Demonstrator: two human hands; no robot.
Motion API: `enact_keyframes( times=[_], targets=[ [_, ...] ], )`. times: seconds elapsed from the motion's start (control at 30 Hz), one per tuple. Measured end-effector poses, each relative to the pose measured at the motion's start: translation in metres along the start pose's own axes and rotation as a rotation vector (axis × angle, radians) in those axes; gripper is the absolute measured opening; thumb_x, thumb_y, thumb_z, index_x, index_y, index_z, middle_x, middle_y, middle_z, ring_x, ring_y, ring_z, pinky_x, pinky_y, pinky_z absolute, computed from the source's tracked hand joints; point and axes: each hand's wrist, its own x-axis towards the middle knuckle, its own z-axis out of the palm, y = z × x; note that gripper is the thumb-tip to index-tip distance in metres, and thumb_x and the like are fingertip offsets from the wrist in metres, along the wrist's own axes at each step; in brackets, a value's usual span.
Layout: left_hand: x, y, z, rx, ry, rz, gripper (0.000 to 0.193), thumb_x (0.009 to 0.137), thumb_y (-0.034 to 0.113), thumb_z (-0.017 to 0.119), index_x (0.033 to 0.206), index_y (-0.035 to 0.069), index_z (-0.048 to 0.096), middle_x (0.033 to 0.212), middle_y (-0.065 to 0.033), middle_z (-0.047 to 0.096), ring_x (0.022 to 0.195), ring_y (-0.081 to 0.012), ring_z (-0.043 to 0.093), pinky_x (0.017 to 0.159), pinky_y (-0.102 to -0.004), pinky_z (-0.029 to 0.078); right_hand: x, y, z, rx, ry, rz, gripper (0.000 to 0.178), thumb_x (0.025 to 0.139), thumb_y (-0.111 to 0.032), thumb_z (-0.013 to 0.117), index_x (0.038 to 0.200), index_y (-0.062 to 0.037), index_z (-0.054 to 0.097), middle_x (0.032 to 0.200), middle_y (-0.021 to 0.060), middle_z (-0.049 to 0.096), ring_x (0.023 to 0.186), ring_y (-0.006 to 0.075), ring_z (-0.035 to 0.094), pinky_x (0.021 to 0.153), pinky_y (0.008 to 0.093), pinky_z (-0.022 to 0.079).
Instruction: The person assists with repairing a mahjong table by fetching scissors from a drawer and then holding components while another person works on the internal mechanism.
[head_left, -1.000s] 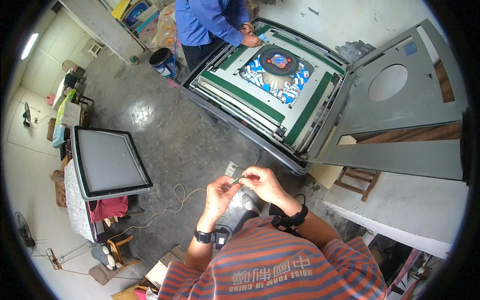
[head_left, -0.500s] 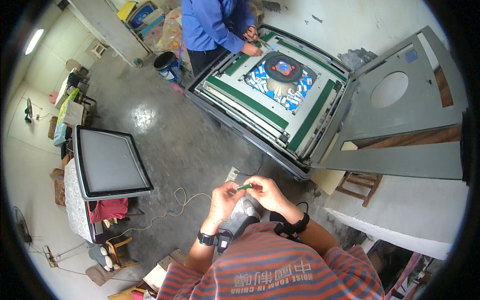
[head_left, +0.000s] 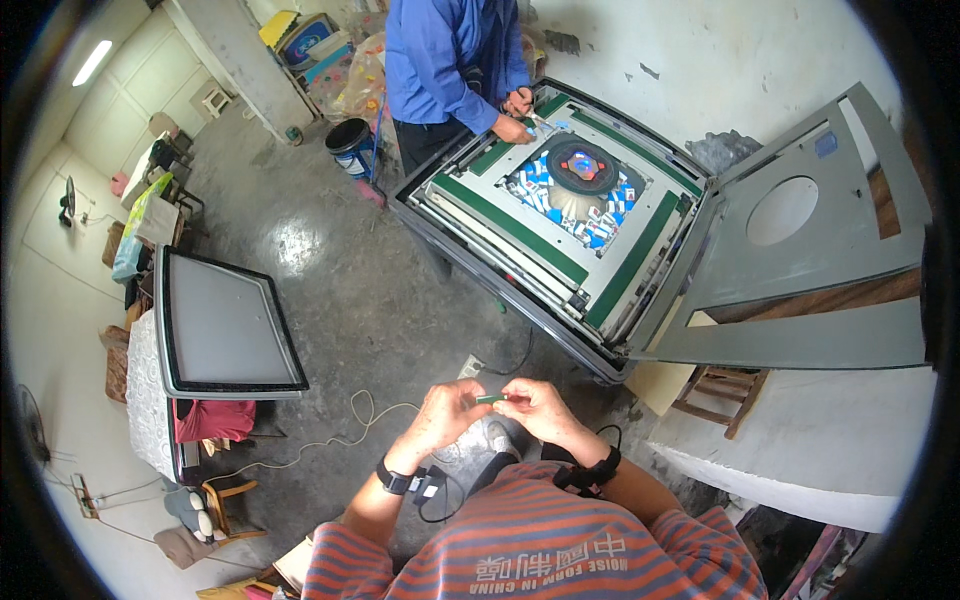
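Note:
In front of my body, both hands hold a small flat green piece (head_left: 491, 399), its kind too small to make out. My left hand (head_left: 447, 414) pinches one end between thumb and fingers. My right hand (head_left: 541, 410) grips the other end the same way. Beyond them stands an opened automatic mahjong table (head_left: 510, 230), with white and blue tiles (head_left: 601, 226) lying around a round dark centre unit (head_left: 582, 166). Across that table, a person in a blue shirt (head_left: 430, 75) works at its far left corner with both hands.
A grey cover panel (head_left: 740, 270) tilts up at the table's right side. A framed board (head_left: 225, 325) rests on a cloth-covered table at left. A cable (head_left: 330, 432) and a power strip (head_left: 470, 367) lie on the floor. A bucket (head_left: 350, 145) stands near the other person.
The whole view has shifted, so the mahjong table sits slightly lower and further right. My hands appear a little lower, still holding the green piece, which now lies more level.

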Motion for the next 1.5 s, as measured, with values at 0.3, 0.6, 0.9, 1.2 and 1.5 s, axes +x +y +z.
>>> enact_keyframes(
  times=[0.3, 0.6, 0.9, 1.2, 1.5],
  targets=[
    [-0.015, -0.016, 0.015, 0.078, 0.096, 0.165, 0.015, 0.078, 0.009, 0.07, 0.09, 0.002, 0.064, 0.07, -0.0093, 0.062, 0.061, -0.0147, 0.06, 0.057, -0.0296, 0.048, -0.005, -0.008, 0.005, -0.108, -0.118, -0.023, 0.008, 0.084, 0.0, 0.064, 0.091, 0.0009, 0.06, 0.079, 0.0002, 0.061, 0.074, 0.0047, 0.055, 0.066, 0.0214, 0.047],
    [-0.029, -0.024, 0.028, -0.046, 0.144, 0.01, 0.02, 0.079, 0.019, 0.072, 0.083, 0.002, 0.062, 0.064, -0.0091, 0.061, 0.058, -0.015, 0.057, 0.054, -0.0305, 0.046, -0.004, -0.006, 0.004, -0.144, -0.164, 0.049, 0.008, 0.084, -0.003, 0.066, 0.09, 0.0015, 0.061, 0.08, 0.0032, 0.063, 0.076, 0.006, 0.056, 0.068, 0.0227, 0.048],
    [-0.035, -0.028, 0.038, -0.098, 0.2, 0.006, 0.018, 0.081, 0.014, 0.072, 0.08, 0.001, 0.06, 0.061, -0.0016, 0.058, 0.057, -0.0055, 0.051, 0.051, -0.0246, 0.043, -0.008, -0.002, 0.006, -0.182, -0.135, -0.02, 0.017, 0.082, -0.013, 0.066, 0.091, 0.0007, 0.062, 0.078, 0.0104, 0.067, 0.07, 0.0131, 0.062, 0.062, 0.0287, 0.048],
    [-0.037, -0.025, 0.039, -0.115, 0.196, -0.032, 0.022, 0.08, 0.021, 0.072, 0.085, 0.003, 0.062, 0.066, -0.0118, 0.063, 0.059, -0.0173, 0.061, 0.056, -0.0311, 0.047, -0.015, -0.002, 0.005, -0.106, -0.112, 0.024, 0.016, 0.083, -0.013, 0.066, 0.091, 0.0007, 0.062, 0.073, 0.0069, 0.063, 0.069, 0.0108, 0.058, 0.063, 0.0278, 0.048],
    [-0.038, -0.021, 0.046, -0.214, 0.172, -0.012, 0.017, 0.083, 0.016, 0.067, 0.094, 0.003, 0.064, 0.072, -0.0082, 0.066, 0.062, -0.012, 0.06, 0.057, -0.0293, 0.047, -0.023, -0.012, 0.002, -0.136, -0.093, 0.03, 0.008, 0.087, -0.002, 0.06, 0.094, 0.0001, 0.062, 0.078, -0.0014, 0.06, 0.071, 0.0034, 0.051, 0.062, 0.0198, 0.042]
  ],
)
